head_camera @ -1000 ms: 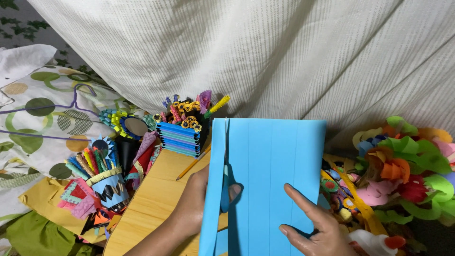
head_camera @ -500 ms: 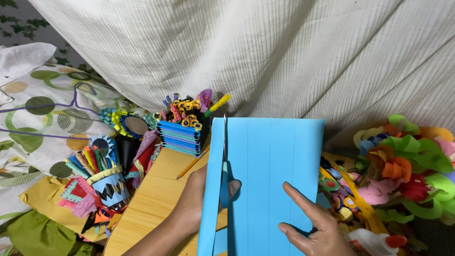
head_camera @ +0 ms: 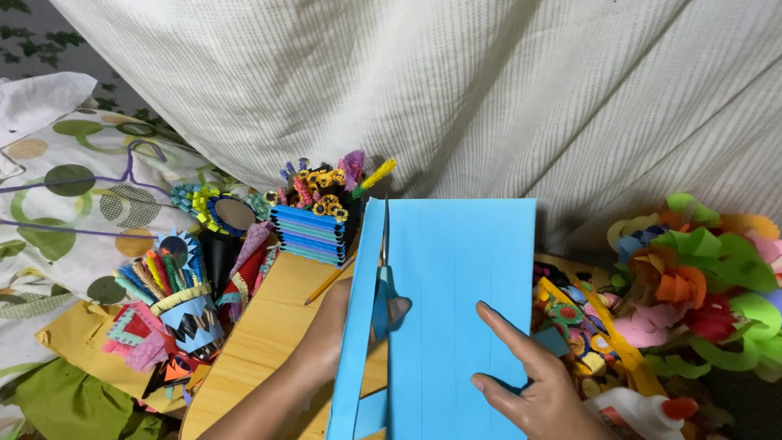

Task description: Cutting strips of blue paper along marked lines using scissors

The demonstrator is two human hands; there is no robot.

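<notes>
- Our scissors (head_camera: 383,273) now reach almost to the top edge of the blue paper sheet (head_camera: 460,301), higher than a second ago; the strip (head_camera: 356,326) at centre frame is nearly cut free.
- Our left hand (head_camera: 346,330) grips the scissor handles, closed around them.
- Our right hand (head_camera: 533,383), lower right, pinches the sheet's edge, unmoved.
</notes>
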